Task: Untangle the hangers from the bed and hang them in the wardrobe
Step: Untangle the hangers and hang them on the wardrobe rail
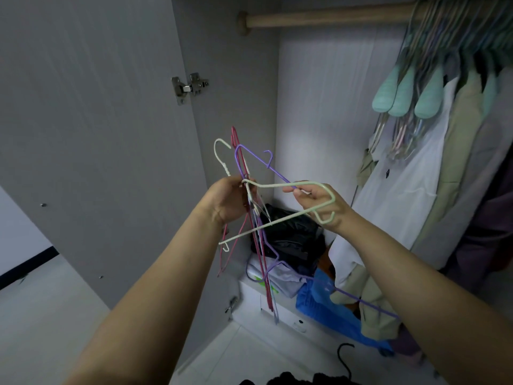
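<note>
Door: open grey wood-grain wardrobe door (91,129) at 9 o'clock, with a metal hinge (189,86) on its inner edge.
Rail: round pale wooden hanging rail (319,16) at 12 o'clock.
Back panel: white ribbed back wall (324,107) of the wardrobe, right of centre.
Hanging clothes: white, beige and purple garments (444,176) at 3 o'clock.
Floor: pale tiled floor (41,315) at 8 o'clock, with a black skirting strip (27,268).
Light: dim, cool.
</note>
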Motion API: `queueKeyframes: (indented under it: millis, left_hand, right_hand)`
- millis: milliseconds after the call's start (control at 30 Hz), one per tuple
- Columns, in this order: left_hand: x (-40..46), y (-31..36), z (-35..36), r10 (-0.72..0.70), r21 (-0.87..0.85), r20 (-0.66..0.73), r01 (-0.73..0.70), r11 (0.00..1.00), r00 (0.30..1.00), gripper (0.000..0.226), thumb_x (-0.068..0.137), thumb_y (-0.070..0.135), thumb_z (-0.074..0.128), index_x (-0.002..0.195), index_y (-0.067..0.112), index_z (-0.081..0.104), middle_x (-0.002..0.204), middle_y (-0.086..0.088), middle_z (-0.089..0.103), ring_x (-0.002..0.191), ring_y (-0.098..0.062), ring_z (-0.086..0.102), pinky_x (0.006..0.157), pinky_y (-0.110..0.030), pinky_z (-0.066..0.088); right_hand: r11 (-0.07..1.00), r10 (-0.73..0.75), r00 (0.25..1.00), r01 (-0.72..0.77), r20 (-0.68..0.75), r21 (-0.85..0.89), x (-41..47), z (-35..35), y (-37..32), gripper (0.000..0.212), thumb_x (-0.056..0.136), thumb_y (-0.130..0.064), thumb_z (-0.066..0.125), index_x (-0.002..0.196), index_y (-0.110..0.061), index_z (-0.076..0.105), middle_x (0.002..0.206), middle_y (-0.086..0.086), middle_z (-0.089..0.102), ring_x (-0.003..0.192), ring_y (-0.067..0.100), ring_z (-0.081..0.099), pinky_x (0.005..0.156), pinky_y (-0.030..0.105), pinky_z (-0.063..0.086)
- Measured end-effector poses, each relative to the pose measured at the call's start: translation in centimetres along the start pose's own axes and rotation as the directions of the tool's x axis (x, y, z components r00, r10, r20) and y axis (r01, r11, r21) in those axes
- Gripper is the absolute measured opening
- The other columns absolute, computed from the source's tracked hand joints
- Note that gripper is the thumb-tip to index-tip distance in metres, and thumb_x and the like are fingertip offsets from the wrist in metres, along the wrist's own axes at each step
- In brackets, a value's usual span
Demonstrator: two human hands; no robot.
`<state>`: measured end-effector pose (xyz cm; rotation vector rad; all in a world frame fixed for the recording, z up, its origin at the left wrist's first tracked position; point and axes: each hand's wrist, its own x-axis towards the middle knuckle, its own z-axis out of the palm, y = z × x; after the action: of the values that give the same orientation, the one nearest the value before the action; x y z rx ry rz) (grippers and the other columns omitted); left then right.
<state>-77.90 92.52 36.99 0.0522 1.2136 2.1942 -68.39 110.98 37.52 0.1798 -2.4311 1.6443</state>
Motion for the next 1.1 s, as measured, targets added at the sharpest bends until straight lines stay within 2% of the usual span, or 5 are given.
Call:
queueKeyframes:
  millis: [300, 500, 767, 1000, 1100]
  left_hand:
    - [-0.1, -0.2, -0.2, 0.063, -0.03, 0.114, -0.06, 0.998, 0.991, 0.019, 0.087, 0.018, 0.04, 0.072, 0.014, 0.051, 0.066, 0.0, 0.05, 0.049, -0.012, 0.048, 0.048, -0.021, 0.04]
    - [-0.2, -0.8, -1.0, 0.006, 0.129, 0.299, -0.047, 0.991, 0.954, 0.062, 0.06, 0.077, 0.056, 0.076, 0.018, 0.047, 0.066, 0.008, 0.041, 0.053, -0.006, 0.034, 0.054, -0.02, 0.027]
    - [-1.2, -1.0, -2.3, 0.052, 0.181, 0.374, -0.128, 0.975, 0.926, 0.043, 0.069, 0.032, 0.083, 0.08, 0.02, 0.044, 0.063, 0.007, 0.04, 0.055, -0.007, 0.035, 0.058, -0.022, 0.03]
    - [-1.9, -2.0, -1.6, 0.117, 0.258, 0.356, -0.218, 0.941, 0.927, 0.019, 0.095, 0.02, 0.049, 0.079, 0.016, 0.058, 0.069, 0.0, 0.043, 0.059, -0.009, 0.044, 0.059, -0.021, 0.041]
    - [-1.8, -2.6, -2.0, 0.167, 0.278, 0.298, -0.253, 0.927, 0.94, 0.015, 0.093, 0.016, 0.048, 0.089, 0.008, 0.06, 0.077, -0.009, 0.052, 0.067, -0.017, 0.05, 0.067, -0.03, 0.05]
  right_hand:
    - [0.982, 0.164, 0.973, -0.146, 0.163, -0.116, -1.1, -1.1, -1.0, 0.03, 0.101, -0.011, 0.039, 0.121, -0.014, 0.061, 0.061, 0.0, 0.051, 0.042, 0.008, 0.04, 0.043, 0.018, 0.038]
    - [0.929, 0.321, 0.838, -0.37, 0.442, 0.027, -1.0, -1.1, -2.1, 0.044, 0.102, -0.039, 0.033, 0.119, -0.011, 0.062, 0.098, 0.017, 0.071, 0.075, 0.023, 0.068, 0.064, 0.03, 0.056]
    - [0.869, 0.248, 0.882, -0.385, -0.4, -0.31, 1.8, -1.3, 2.5, 0.056, 0.087, -0.047, 0.061, 0.127, -0.012, 0.043, 0.126, 0.008, 0.048, 0.105, 0.022, 0.052, 0.09, 0.034, 0.043]
    - [0.826, 0.487, 0.84, -0.532, 0.24, 0.186, 1.8, 5.3, -2.3, 0.039, 0.09, -0.058, 0.048, 0.096, -0.021, 0.06, 0.095, -0.002, 0.064, 0.093, 0.024, 0.061, 0.093, 0.047, 0.049]
    - [0.817, 0.479, 0.86, -0.51, 0.176, 0.268, 2.3, 6.9, -2.7, 0.03, 0.092, -0.051, 0.051, 0.09, -0.022, 0.06, 0.09, 0.0, 0.066, 0.092, 0.024, 0.064, 0.09, 0.047, 0.05]
